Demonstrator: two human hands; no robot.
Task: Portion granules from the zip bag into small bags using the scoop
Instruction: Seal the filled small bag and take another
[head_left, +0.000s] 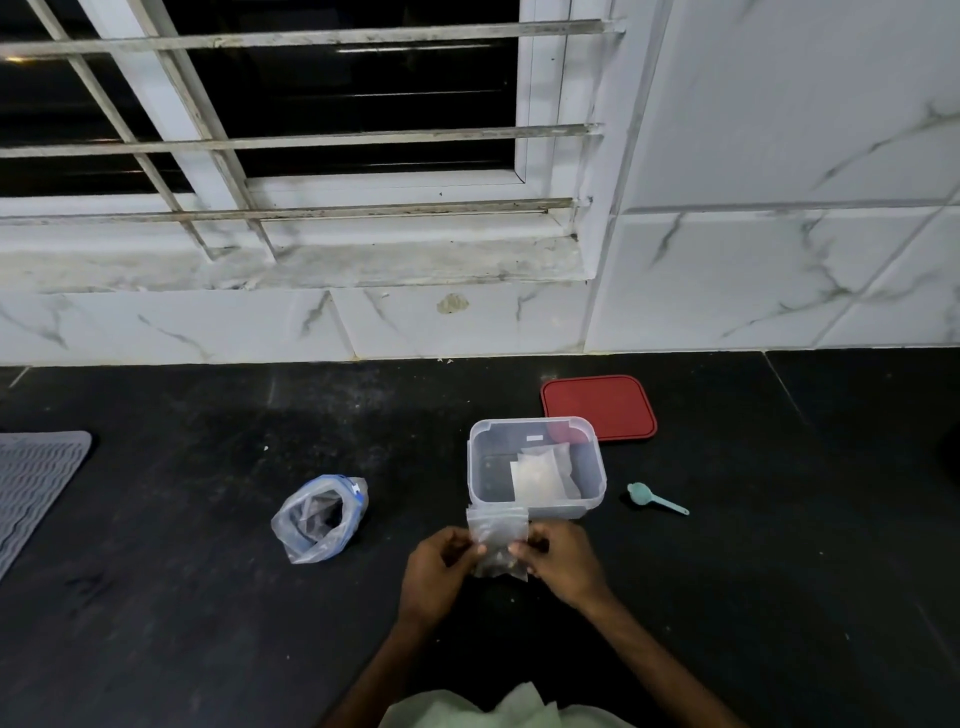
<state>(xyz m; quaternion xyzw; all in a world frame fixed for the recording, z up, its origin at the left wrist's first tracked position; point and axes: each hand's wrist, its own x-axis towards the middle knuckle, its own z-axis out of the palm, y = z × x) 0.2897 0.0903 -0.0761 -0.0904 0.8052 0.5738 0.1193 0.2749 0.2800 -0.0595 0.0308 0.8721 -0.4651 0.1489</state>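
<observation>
Small bag (497, 540) pinched between both hands — left (439, 569); right (561, 564).

A single wide head-worn view looks forward and down over the dark tabletop (156, 597), close above the hands at the lower edge. It faces the tiled wall (779, 156) and barred window (260, 104).

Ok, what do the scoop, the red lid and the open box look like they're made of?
Scoop: matte teal plastic, probably, moulded in one piece. Red lid: plastic, dull sheen, raised rim. Box: clear, slightly frosted rigid plastic; the bags inside show through its walls.
</observation>
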